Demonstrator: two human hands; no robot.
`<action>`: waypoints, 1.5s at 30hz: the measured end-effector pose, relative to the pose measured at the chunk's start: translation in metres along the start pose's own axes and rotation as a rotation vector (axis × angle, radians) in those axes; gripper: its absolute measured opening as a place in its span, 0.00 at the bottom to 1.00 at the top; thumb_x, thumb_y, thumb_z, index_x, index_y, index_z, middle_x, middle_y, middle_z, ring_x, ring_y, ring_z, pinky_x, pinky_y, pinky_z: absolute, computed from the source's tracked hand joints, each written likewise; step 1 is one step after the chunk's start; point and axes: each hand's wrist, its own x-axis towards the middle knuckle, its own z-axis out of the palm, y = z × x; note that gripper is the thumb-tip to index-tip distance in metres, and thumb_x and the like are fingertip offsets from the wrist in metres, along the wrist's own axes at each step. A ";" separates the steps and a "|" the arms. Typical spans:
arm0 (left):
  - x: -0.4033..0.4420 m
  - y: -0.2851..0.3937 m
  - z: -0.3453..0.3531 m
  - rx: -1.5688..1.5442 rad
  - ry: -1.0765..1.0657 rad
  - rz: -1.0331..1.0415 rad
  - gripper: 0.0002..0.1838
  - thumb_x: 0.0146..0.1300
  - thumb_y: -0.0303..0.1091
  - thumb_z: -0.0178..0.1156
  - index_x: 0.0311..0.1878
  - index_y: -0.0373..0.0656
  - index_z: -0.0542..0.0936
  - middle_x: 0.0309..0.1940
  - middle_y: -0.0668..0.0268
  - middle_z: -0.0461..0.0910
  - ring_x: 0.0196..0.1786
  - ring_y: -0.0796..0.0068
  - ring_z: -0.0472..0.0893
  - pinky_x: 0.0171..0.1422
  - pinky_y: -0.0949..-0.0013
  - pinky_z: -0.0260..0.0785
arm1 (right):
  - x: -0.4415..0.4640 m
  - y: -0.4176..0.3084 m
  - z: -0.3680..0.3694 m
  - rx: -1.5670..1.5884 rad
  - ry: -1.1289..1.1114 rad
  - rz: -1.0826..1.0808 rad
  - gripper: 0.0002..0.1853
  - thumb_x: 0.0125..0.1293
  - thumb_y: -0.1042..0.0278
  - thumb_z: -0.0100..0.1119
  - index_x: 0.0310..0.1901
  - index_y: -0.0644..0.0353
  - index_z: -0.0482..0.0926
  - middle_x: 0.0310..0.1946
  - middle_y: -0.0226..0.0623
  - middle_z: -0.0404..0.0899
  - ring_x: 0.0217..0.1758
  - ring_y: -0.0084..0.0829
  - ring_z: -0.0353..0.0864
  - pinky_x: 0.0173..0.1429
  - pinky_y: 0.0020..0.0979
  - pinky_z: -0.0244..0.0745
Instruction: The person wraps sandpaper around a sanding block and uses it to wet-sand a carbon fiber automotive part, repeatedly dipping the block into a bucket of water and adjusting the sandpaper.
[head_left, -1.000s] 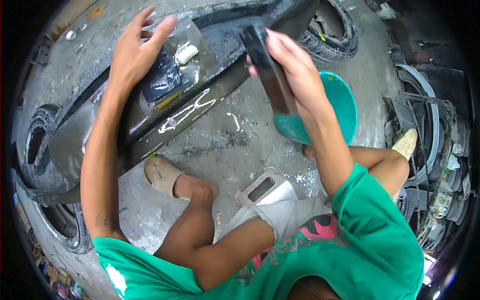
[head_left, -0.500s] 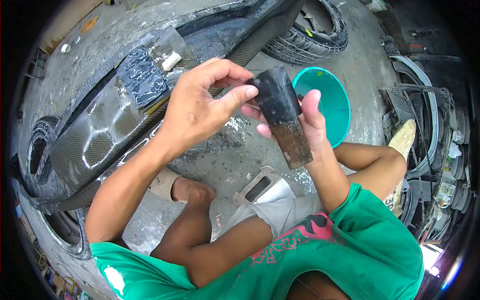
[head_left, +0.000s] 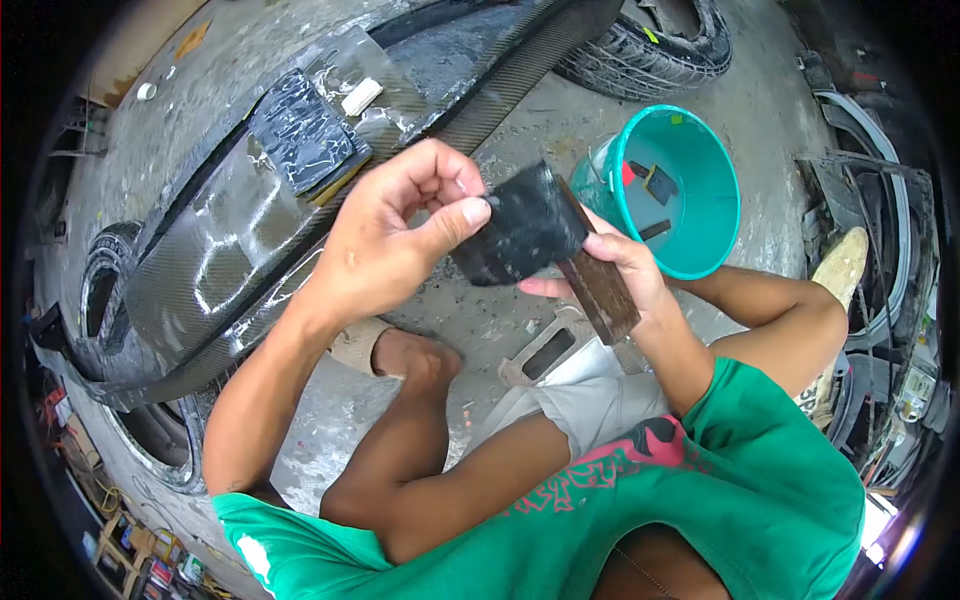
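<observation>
My left hand [head_left: 400, 225] pinches the edge of a black sheet, likely wet sandpaper [head_left: 525, 225], between thumb and fingers. My right hand [head_left: 635, 265] grips a narrow brown block [head_left: 600, 290], its thumb pressing near the sheet's right edge. The sheet lies across the block's upper part and spreads left toward my left hand; the block's lower end is bare. Beyond my left hand, a black, white-streaked sheet [head_left: 300, 130] covers a pad on a glossy carbon-fibre panel [head_left: 200, 270]. A small white bar [head_left: 362, 97] lies beside it.
A green bucket [head_left: 620, 200] holding water and several small pieces stands beyond my right hand. Tyres [head_left: 650, 60] lie behind the panel and at the left. A grey slotted piece [head_left: 550, 350] is on the floor between my legs. Car parts [head_left: 890, 330] pile up at the right.
The black sheet, earlier wrapped close around the block, is now spread out to the left. The block has turned in my right hand. The view has shifted slightly, showing inside the bucket.
</observation>
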 end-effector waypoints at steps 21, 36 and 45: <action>-0.002 -0.010 0.011 0.228 0.113 0.329 0.17 0.69 0.21 0.71 0.61 0.34 0.87 0.47 0.61 0.86 0.51 0.73 0.83 0.60 0.68 0.75 | 0.010 -0.004 0.024 -0.361 -0.184 -0.180 0.54 0.71 0.38 0.68 0.87 0.56 0.50 0.68 0.39 0.77 0.38 0.18 0.83 0.32 0.22 0.80; 0.009 0.001 0.045 0.169 0.271 0.221 0.14 0.69 0.24 0.72 0.57 0.35 0.86 0.52 0.60 0.89 0.54 0.76 0.86 0.61 0.69 0.79 | 0.015 -0.005 0.011 -0.820 0.011 -0.644 0.56 0.63 0.58 0.83 0.86 0.62 0.55 0.69 0.37 0.68 0.77 0.29 0.66 0.82 0.34 0.56; 0.020 0.004 0.048 -0.147 0.260 0.143 0.08 0.69 0.24 0.74 0.49 0.35 0.87 0.54 0.57 0.89 0.50 0.77 0.87 0.57 0.70 0.81 | 0.016 0.011 0.013 -0.304 0.043 -0.520 0.73 0.56 0.58 0.87 0.89 0.49 0.34 0.77 0.42 0.67 0.76 0.36 0.74 0.79 0.42 0.70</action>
